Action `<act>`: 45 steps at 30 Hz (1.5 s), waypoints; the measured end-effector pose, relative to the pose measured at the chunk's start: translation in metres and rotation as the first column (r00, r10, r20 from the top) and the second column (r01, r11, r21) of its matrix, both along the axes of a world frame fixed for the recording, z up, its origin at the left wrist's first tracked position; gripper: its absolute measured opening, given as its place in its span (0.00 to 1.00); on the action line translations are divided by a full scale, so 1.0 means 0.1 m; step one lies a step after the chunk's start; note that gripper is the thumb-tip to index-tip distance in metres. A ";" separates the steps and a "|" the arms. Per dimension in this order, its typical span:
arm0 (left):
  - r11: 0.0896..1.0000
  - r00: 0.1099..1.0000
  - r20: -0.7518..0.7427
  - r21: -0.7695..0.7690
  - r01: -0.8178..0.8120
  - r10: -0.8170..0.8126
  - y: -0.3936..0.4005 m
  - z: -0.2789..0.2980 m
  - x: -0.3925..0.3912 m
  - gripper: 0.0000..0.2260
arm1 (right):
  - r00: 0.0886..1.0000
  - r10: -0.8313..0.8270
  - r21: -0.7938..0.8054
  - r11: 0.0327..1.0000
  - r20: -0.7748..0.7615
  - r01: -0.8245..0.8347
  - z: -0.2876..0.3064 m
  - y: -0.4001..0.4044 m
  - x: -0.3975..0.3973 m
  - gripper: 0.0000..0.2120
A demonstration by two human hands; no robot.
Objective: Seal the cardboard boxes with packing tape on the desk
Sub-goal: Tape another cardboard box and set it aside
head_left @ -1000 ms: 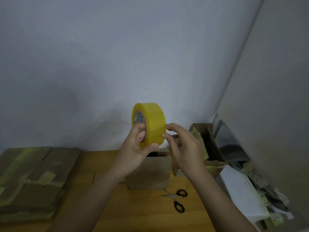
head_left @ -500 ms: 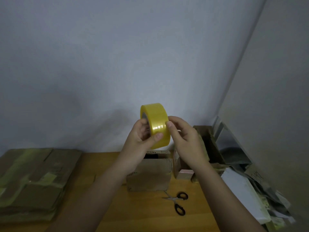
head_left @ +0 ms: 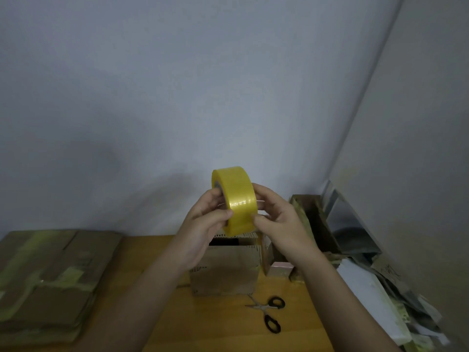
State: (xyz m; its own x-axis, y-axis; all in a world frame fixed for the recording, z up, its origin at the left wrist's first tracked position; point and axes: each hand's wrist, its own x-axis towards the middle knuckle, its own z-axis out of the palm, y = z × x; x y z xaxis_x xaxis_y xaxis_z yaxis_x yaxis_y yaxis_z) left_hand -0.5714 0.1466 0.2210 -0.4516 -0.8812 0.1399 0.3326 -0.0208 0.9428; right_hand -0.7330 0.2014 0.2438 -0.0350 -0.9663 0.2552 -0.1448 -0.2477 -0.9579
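While both hands are lifting it above the wooden tabletop (head_left: 157, 323), the yellow roll of packing tape (head_left: 234, 199) is sitting upright between them, over the small open-topped brown cardboard box (head_left: 225, 268). Left hand (head_left: 205, 224): grip is clamping the roll, thumb on its face, fingers at the core. Right hand (head_left: 276, 222): grip is pinching the roll's right edge w/ thumb & fingers. Black-handled scissors (head_left: 269, 313) are lying just in front of the box; flattened taped cardboard stack (head_left: 48, 280) is sitting far left.
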 end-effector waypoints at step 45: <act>0.994 0.993 0.030 0.008 -0.112 0.112 0.05 0.11 -0.05 0.19 | 0.989 0.069 0.037 0.997 0.131 -0.074 -0.24 -0.13 0.03 0.18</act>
